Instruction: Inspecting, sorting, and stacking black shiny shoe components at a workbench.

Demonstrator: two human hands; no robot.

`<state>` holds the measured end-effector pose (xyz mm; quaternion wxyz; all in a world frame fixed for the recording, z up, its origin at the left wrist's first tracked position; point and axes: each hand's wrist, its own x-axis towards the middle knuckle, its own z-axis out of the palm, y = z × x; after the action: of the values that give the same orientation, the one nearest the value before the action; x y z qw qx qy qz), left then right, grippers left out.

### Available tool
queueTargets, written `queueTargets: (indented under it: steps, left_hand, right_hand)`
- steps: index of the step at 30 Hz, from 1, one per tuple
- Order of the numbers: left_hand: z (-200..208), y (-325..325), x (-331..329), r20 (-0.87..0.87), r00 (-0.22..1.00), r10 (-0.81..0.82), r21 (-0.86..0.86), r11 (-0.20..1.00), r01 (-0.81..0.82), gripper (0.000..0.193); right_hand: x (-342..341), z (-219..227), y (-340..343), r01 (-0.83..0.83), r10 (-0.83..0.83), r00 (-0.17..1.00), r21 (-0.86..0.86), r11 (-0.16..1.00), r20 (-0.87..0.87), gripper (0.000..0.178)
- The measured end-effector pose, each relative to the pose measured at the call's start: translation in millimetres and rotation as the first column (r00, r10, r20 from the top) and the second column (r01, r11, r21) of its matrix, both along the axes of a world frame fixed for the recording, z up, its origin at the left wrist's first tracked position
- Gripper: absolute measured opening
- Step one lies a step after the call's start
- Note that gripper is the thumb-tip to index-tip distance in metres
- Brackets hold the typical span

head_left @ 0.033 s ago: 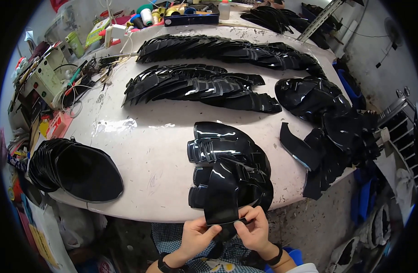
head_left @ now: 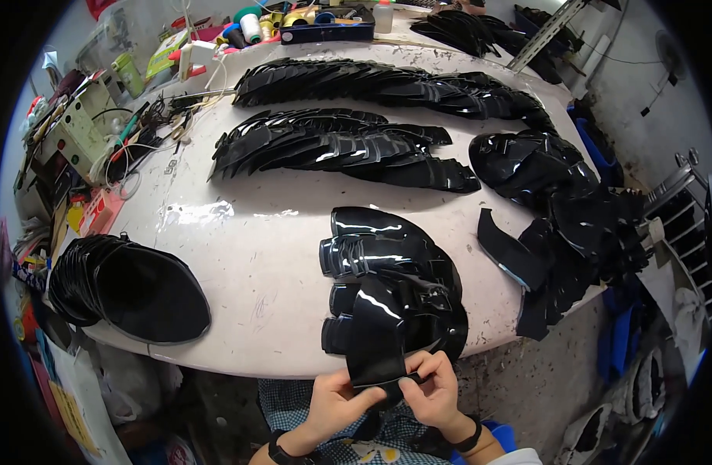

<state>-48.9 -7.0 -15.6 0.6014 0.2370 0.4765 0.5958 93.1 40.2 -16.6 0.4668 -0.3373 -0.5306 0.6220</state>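
Observation:
At the table's near edge, both hands grip the lower edge of a glossy black leather piece (head_left: 374,341), which looks like a shoe upper. My left hand (head_left: 333,407) is closed on it, the thumb pressing along a narrow matte black strip at that edge. Close beside it, my right hand (head_left: 435,391) pinches the same edge between thumb and bent fingers. The held piece lies against a pile of similar glossy black uppers (head_left: 391,260), stacked in overlapping layers just beyond my hands. My fingertips behind the piece are hidden.
A fanned stack of rounded black pieces (head_left: 151,294) lies left. Two long overlapping rows of black pieces (head_left: 340,151) cross the pale table (head_left: 247,271). More black pieces (head_left: 534,167) heap up at right. Thread spools (head_left: 250,29) and a dark tray (head_left: 329,33) stand behind.
My left thumb has shifted slightly right along the edge, and more of the dark strip shows there. The held piece has moved a little; my right hand stays nearly in place.

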Motion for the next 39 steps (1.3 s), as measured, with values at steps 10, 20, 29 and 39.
queueTargets:
  steps: [10,20,29,39]
  left_hand:
    - [-4,-6,-21,-0.005,0.947,-0.322,0.127,0.939,0.32,0.023]
    - [-20,11,-21,0.177,0.845,-0.504,0.104,0.863,0.494,0.072]
    - [-6,-1,-5,-0.045,0.993,-0.106,0.049,0.993,0.108,0.028]
    - [-2,-11,-26,-0.102,0.955,-0.279,0.026,0.959,0.283,0.025]
  right_hand:
    - [19,7,4,-0.352,0.264,0.898,-0.213,0.911,-0.353,0.034]
    - [14,9,7,-0.157,0.122,0.976,0.197,0.968,0.178,0.036]
    - [13,11,1,-0.157,0.097,0.934,0.153,0.976,0.345,0.033]
    - [12,10,2,-0.057,-0.067,0.934,0.331,0.942,0.352,0.018]
